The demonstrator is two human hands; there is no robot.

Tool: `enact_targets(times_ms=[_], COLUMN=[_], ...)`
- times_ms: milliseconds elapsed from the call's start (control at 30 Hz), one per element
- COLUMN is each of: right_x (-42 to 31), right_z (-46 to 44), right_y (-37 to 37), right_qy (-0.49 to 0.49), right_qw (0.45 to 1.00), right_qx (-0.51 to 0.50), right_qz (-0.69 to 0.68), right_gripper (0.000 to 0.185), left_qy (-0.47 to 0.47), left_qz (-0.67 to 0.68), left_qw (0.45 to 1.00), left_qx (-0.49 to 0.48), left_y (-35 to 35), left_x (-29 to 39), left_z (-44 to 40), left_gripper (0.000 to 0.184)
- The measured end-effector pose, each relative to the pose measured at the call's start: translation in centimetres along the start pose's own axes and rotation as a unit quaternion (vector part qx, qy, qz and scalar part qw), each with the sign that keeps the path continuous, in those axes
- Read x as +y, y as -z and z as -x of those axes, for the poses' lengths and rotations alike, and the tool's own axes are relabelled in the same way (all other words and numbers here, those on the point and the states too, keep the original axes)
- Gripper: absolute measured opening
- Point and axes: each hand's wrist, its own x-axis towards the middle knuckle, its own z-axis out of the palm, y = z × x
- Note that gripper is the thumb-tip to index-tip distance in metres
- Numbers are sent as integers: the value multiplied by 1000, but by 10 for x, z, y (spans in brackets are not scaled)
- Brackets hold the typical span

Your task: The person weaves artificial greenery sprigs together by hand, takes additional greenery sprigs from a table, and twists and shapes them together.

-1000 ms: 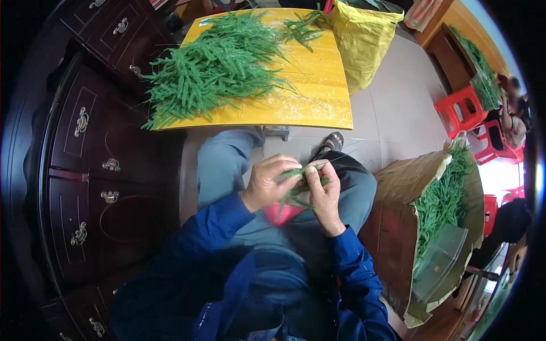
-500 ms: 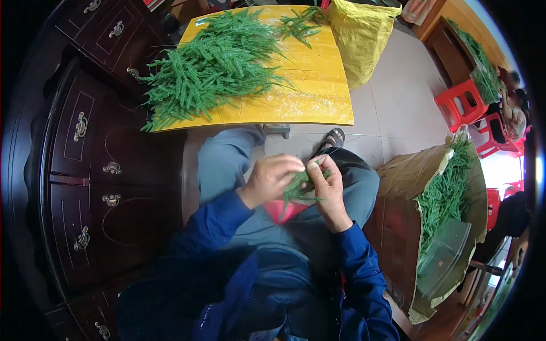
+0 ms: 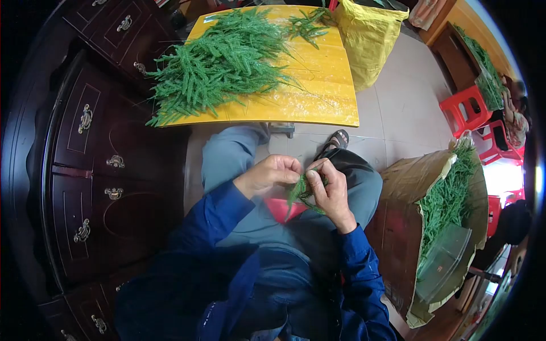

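Observation:
Over my lap, my right hand (image 3: 330,190) is closed around a small green artificial-looking plant sprig (image 3: 296,197), whose feathery leaves hang below the fingers. My left hand (image 3: 274,175) pinches at the sprig's left side, thumb and fingertips together close to the right thumb. Exactly which part lies between the left fingertips is hard to see. Beneath both hands a pinkish-red object (image 3: 282,209) rests between my thighs, partly covered by the sprig. Ahead, a big heap of similar green sprigs (image 3: 227,59) lies on the yellow table (image 3: 327,108).
A few sprigs (image 3: 307,27) lie apart at the table's far side, beside a yellow woven sack (image 3: 369,42). To my right stands a cardboard box (image 3: 398,193) full of greenery. Dark wooden drawers (image 3: 74,170) line the left. Red stools (image 3: 465,111) and another person appear at far right.
The left hand, blurred earlier, is now sharp and pinching near the right thumb. The sprig hangs a little differently, and the whole view has shifted slightly.

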Motion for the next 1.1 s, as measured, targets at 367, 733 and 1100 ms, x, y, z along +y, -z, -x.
enact_targets(times_ms=[367,733,1100], right_x=[-1,-2,23], right_z=[2,4,6], right_y=[4,5,-22], right_qy=[-33,-46,-66], right_qw=[992,984,996], right_qx=[-90,-134,3], right_qz=[-84,-107,60], right_gripper=[8,9,6], left_qy=[55,45,-284], left_qz=[77,-16,-670], left_qw=[993,995,653], left_qx=[-74,-90,208], left_y=[10,7,-34], left_x=[-10,-1,-6], left_z=[-2,0,2], left_gripper=[26,17,13])
